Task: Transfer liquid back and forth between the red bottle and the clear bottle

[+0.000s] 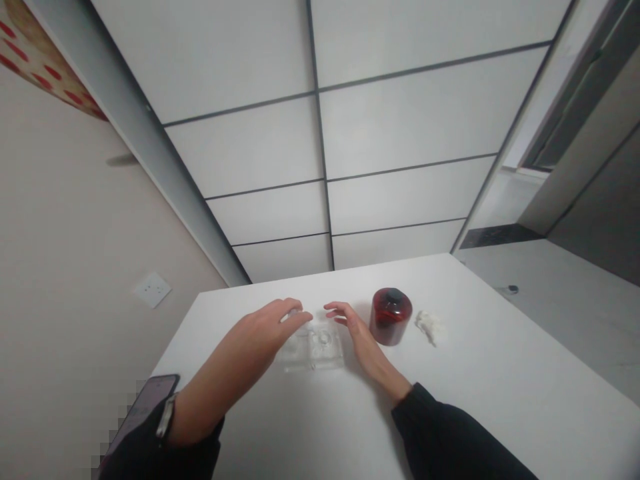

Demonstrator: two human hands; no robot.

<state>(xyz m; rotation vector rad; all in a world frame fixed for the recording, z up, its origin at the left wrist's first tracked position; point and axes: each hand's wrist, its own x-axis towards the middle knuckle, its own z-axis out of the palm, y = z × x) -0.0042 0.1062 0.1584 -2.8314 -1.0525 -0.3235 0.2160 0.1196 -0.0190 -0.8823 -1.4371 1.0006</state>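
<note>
A clear plastic case (326, 353) with two square compartments lies flat on the white table between my hands. A small round clear piece shows in its right compartment; part of the left one is behind my left hand. My left hand (273, 325) is over the case's left side, its fingers curved and the thumb stretched out apart from them. Whether a small see-through thing is by these fingertips is too blurred to make out. My right hand (356, 328) hovers at the case's right edge, fingers bent loosely and apart, with nothing visible in them.
A dark red bottle (391, 319) with a black cap stands just right of my right hand. Beyond it lies a crumpled white tissue (430, 327). A phone (143, 413) is at the table's left edge by my left sleeve. White panelled doors (270, 213) rise behind the table (490, 373).
</note>
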